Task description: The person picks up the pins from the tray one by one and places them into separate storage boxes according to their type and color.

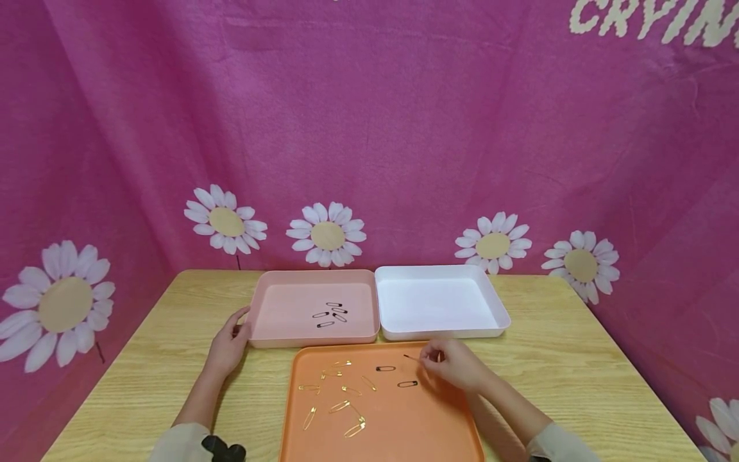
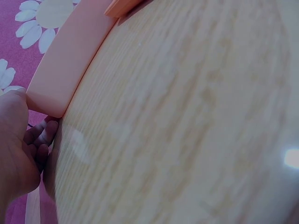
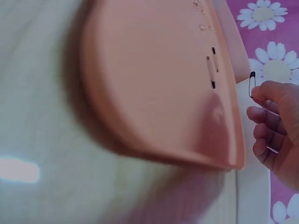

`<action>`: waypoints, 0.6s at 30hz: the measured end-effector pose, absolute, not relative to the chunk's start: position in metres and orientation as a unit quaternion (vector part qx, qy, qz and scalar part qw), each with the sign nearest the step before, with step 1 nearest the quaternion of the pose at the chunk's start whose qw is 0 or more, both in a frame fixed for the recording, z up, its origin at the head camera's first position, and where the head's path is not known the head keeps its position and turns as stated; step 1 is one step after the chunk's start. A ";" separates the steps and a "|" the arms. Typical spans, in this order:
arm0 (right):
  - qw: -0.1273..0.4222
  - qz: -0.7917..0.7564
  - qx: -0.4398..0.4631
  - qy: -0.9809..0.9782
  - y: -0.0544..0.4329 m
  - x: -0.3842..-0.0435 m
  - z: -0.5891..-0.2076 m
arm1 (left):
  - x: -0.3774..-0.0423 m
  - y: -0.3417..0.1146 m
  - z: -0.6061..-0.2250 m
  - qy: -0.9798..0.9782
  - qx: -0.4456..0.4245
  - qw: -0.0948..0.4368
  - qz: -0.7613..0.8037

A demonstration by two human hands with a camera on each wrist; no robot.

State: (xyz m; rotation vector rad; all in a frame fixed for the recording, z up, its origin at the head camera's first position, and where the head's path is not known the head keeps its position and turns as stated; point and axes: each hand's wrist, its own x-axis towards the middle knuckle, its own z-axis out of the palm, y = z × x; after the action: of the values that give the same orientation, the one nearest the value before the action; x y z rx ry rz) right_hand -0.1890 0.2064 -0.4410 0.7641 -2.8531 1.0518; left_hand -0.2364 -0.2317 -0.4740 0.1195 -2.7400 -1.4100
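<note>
My right hand (image 1: 453,364) pinches a black safety pin (image 3: 252,85) between thumb and forefinger, above the far right part of the orange tray (image 1: 421,430). Two black safety pins lie on that tray to the hand's left, one (image 1: 407,384) nearer me than the other (image 1: 385,368). Several gold safety pins (image 1: 339,407) are scattered over the tray's left half. At the left end of the pink tray (image 1: 283,289), my left hand (image 1: 228,346) holds the edge near its front corner. Several black safety pins (image 1: 339,317) lie inside the pink tray.
A white tray (image 1: 439,301) stands right beside the pink one, behind the orange tray. All three are on a wooden table (image 1: 577,359). A magenta cloth (image 1: 369,128) with daisies hangs behind the table's far edge and at both sides.
</note>
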 end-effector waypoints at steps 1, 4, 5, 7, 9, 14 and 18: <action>0.007 0.334 0.246 -0.910 0.205 -0.191 -0.440 | -0.237 -0.232 -0.474 -0.888 0.039 0.030 -0.458; 0.018 0.333 0.250 -0.909 0.201 -0.199 -0.435 | -0.237 -0.231 -0.475 -0.888 0.038 0.033 -0.457; 0.020 0.331 0.248 -0.910 0.199 -0.202 -0.433 | -0.237 -0.231 -0.475 -0.888 0.038 0.033 -0.457; 0.021 0.329 0.241 -0.913 0.194 -0.208 -0.429 | -0.237 -0.232 -0.475 -0.887 0.038 0.032 -0.458; 0.020 0.328 0.234 -0.915 0.189 -0.214 -0.425 | -0.237 -0.232 -0.475 -0.887 0.038 0.031 -0.458; 0.016 0.331 0.222 -0.917 0.174 -0.230 -0.412 | -0.236 -0.232 -0.475 -0.886 0.041 0.028 -0.460; 0.026 0.334 0.235 -0.912 0.159 -0.243 -0.404 | -0.236 -0.231 -0.474 -0.885 0.042 0.026 -0.463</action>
State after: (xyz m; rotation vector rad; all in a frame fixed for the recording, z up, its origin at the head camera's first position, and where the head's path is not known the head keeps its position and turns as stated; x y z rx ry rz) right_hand -0.2430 0.1589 -0.4043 0.7249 -2.8192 1.0327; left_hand -0.2360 -0.2315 -0.4737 0.1296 -2.7352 -1.4306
